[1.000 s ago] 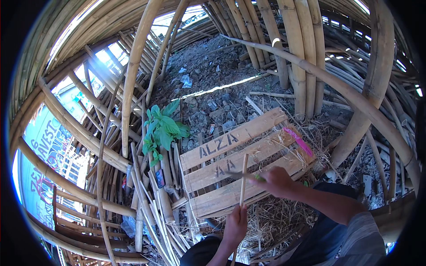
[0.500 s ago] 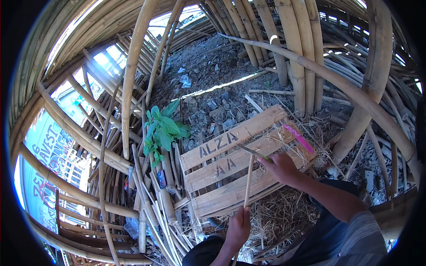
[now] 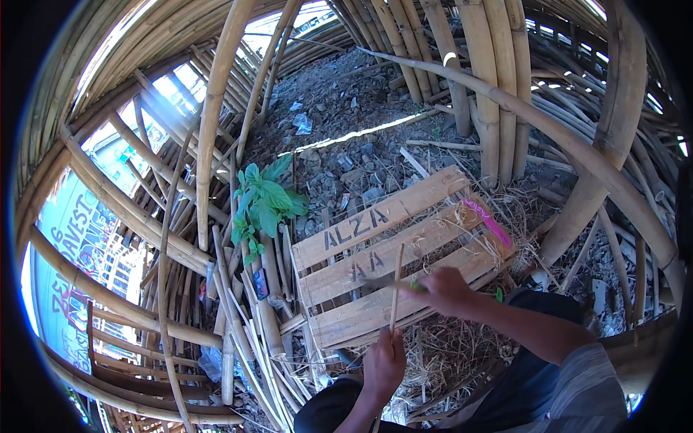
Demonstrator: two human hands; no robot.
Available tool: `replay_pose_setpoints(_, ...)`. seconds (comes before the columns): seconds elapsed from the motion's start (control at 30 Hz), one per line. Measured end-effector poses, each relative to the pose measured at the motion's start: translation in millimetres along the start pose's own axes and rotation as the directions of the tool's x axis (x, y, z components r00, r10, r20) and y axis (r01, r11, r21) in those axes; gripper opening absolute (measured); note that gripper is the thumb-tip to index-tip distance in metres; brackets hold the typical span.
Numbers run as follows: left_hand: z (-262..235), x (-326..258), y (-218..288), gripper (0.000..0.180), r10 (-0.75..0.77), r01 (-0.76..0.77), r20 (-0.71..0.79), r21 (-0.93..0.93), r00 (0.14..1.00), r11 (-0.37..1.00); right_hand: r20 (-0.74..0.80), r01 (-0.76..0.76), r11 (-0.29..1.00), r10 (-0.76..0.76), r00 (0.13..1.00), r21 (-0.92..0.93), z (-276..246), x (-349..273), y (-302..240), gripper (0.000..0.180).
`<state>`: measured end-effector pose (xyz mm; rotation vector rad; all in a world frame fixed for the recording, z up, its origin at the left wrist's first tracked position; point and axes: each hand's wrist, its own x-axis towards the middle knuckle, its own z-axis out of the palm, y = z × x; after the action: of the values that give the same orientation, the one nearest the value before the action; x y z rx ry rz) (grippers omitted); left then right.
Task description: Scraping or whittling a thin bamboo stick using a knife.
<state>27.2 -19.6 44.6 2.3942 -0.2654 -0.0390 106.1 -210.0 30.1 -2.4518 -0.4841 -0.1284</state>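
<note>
- The left hand [image 3: 384, 363] is gripping a thin pale bamboo strip [image 3: 395, 289] near its lower end; the fingers are closed around it and are holding it almost upright.
- The strip is standing in front of the weathered wooden pallet with painted dark letters [image 3: 375, 216], and its upper end is crossing the middle slat of that pallet.
- The right hand [image 3: 444, 289] is closing its fingers on the handle of a knife with a dark blade [image 3: 386, 282]; a small green part is showing at the grip.
- The blade is pointing to the left across the pallet and is meeting the strip about halfway up; I cannot tell if the edge is already biting into it.
- I am judging that the step in hand is shaving or splitting the strip with the blade.
- The next move is probably calling for a steady left grip and a blade kept away from the left fingers below.
- A small green leafy plant [image 3: 261, 206] is growing left of the pallet, a pink strip [image 3: 488, 220] is lying on its right end, and dry straw [image 3: 447, 353] is lying below it.
</note>
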Motion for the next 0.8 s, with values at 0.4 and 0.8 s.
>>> replay_pose_setpoints(0.4, 6, -2, -6, 0.025, 0.036, -0.035, -0.005, 0.053, 0.999, 0.998, -0.089, -0.019, 1.0, 0.018, 0.996, -0.009, 0, 4, 2, 0.055)
replay_pose_setpoints(0.8, 3, 3, -4, 0.024, 0.046, -0.045, 0.007, -0.097, 0.999, 0.994, -0.082, 0.14, 0.99, -0.138, 0.987, 0.015, 13, -9, -5, 0.057)
